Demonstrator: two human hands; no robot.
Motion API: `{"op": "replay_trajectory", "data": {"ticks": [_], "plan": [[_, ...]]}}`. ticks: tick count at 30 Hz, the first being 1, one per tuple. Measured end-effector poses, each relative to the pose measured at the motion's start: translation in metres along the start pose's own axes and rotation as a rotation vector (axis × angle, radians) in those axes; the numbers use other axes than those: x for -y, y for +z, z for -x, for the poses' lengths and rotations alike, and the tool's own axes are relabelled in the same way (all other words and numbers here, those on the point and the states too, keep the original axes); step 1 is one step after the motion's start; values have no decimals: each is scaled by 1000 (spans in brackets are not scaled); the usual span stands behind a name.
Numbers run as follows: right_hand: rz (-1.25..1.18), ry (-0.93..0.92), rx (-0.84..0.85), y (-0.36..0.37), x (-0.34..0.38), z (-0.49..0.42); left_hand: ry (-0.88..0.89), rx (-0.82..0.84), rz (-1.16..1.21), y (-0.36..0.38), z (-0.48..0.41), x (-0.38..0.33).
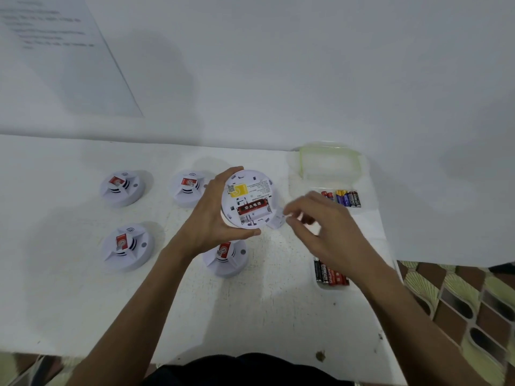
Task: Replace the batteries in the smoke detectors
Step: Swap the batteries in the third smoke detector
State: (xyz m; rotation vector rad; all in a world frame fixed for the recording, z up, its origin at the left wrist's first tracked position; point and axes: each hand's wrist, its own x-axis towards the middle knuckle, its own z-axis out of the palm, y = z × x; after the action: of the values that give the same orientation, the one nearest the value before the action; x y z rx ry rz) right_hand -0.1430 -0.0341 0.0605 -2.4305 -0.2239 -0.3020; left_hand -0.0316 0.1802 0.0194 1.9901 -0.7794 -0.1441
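Detector point(248, 199) gripped in left fingers point(234, 171), right fingers point(308, 201) just beside.

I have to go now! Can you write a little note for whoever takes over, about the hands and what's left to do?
Left hand grips the round white smoke detector, back up, compartment open, a red battery inside.
Right hand hovers beside it, blurred; whether it holds the small white cover cannot be told.
Four more white detectors stand on the white table; loose batteries lie in two trays: a far batch, a near batch.
To do: swap batteries, refit cover. Whether the other four are done cannot be told.
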Motion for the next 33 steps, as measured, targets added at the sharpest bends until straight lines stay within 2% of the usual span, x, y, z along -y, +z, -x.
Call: {"op": "replay_trajectory", "data": {"ticks": [4,7,16,19,25,30,33], "plan": [[186,-264,65,8,17,-33,17,39,60,0,0,-7],[282,-395,165,12,19,-49,13,69,109,-2,-1,-20],[470,-558,329,5,20,-68,-53,145,125,-1,4,-12],[459,-588,359,3,23,-73,-41,161,112,-1,3,-10],[267,-554,356,5,22,-74,-9,147,127,-3,1,-11],[-157,-282,265,-10,20,-62,-20,98,112,-7,1,-12],[-326,-102,183,-21,11,-47,-41,91,85,-10,3,-10]]}}
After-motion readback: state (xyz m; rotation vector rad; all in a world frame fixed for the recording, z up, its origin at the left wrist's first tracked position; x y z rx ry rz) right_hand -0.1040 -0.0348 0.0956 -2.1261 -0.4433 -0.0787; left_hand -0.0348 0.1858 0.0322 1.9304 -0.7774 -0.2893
